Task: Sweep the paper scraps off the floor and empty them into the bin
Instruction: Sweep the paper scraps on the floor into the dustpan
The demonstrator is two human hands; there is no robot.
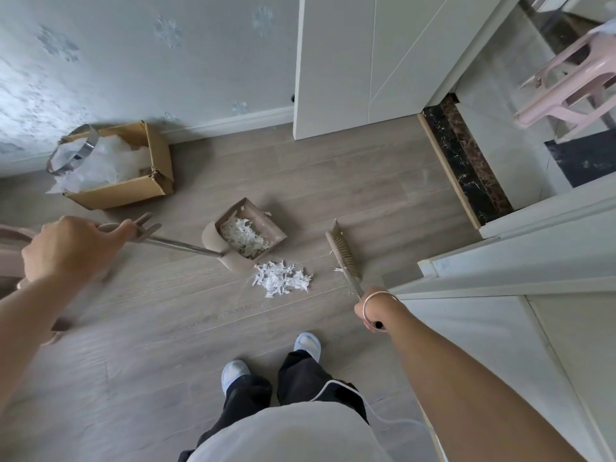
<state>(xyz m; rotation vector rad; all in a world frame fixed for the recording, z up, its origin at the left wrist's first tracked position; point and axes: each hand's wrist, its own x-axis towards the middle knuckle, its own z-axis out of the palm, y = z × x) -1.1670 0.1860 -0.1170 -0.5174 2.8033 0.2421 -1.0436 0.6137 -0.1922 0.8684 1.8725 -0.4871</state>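
A beige dustpan [270, 225] stands on the wood floor and holds a heap of white paper scraps. My left hand [71, 248] grips the top of its long metal handle. Just in front of the pan's mouth lies a loose pile of paper scraps [282, 278]. To the right of that pile the broom [343, 253] has its bristles on the floor, with a scrap or two beside them. My right hand [372, 313], with a bangle on the wrist, is closed around the broom's handle. The bin is a cardboard box [156, 161] lined with a white plastic bag, at the back left by the wall.
A metal ring [75, 150] rests on the box's left corner. A white cabinet [360, 68] stands behind, a dark marble threshold [463, 168] leads to a tiled room with a pink stool [573, 78]. A white door frame [500, 261] is close on my right. My feet [270, 361] are below the pile.
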